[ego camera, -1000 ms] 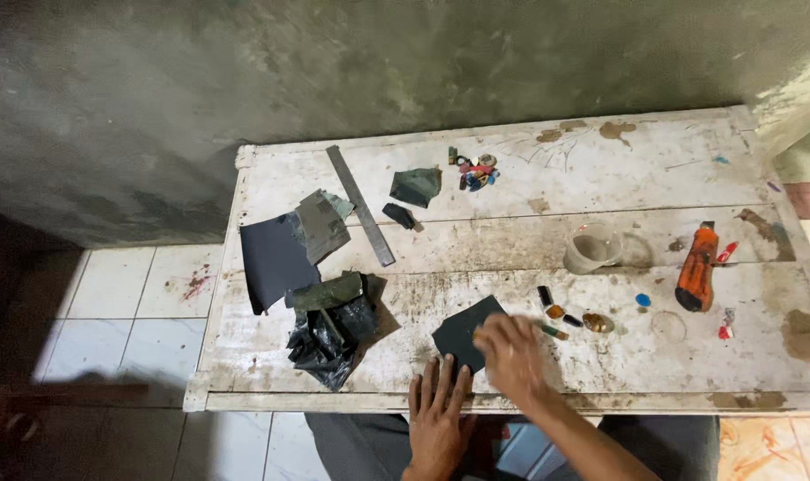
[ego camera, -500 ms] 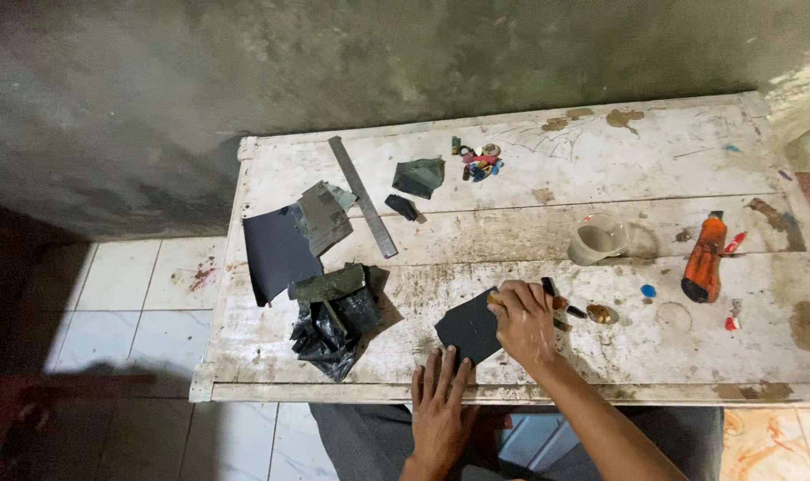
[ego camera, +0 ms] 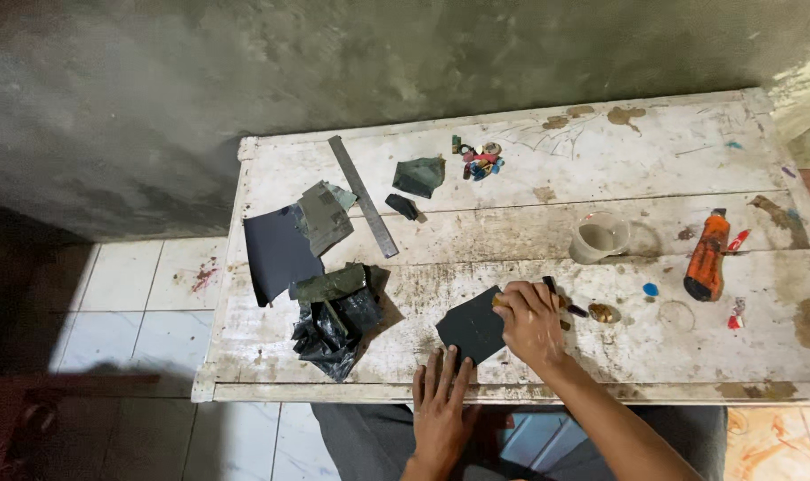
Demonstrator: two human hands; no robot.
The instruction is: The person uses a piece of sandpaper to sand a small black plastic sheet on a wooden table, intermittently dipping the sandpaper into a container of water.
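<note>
The left hand (ego camera: pixel 440 405) lay flat, fingers spread, on the dark sheet's (ego camera: pixel 472 325) corner; the right hand (ego camera: pixel 531 321) was curled around a pen (ego camera: pixel 552 287).

Single head-worn view, looking steeply down and forward from above the seated person. The white wooden table (ego camera: pixel 601 160) fills the frame at arm's length, with a grey wall beyond the fingers (ego camera: pixel 440 374) and tiled floor to their left. The person's lap lies below the wrists. There is no second view.
</note>
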